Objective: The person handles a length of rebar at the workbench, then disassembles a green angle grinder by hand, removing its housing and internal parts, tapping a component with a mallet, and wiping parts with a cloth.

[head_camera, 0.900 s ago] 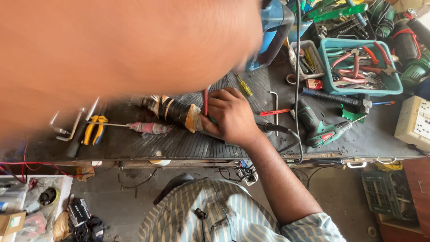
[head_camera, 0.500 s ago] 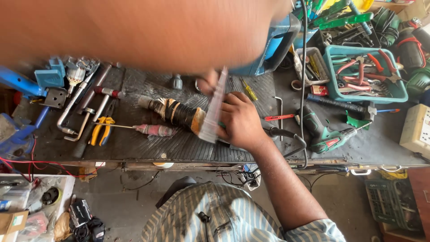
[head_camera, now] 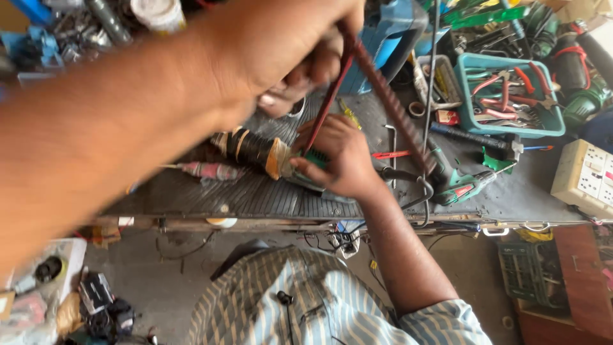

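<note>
Left hand: your left hand (head_camera: 281,51) grips a red screwdriver (head_camera: 325,108).
Right hand: your right hand (head_camera: 341,160) holds the power tool (head_camera: 255,152) down.
Progress: maybe just starting; tool looks closed.

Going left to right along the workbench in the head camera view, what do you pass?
Tape-wrapped power tool → right hand gripping its green end → red-handled screwdriver → green drill → teal basket of pliers → beige socket box.

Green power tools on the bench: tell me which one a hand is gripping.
The taped-up one at the bench's middle, under the right hand. The other green tool lies untouched to its right, beside the teal tray.
</note>
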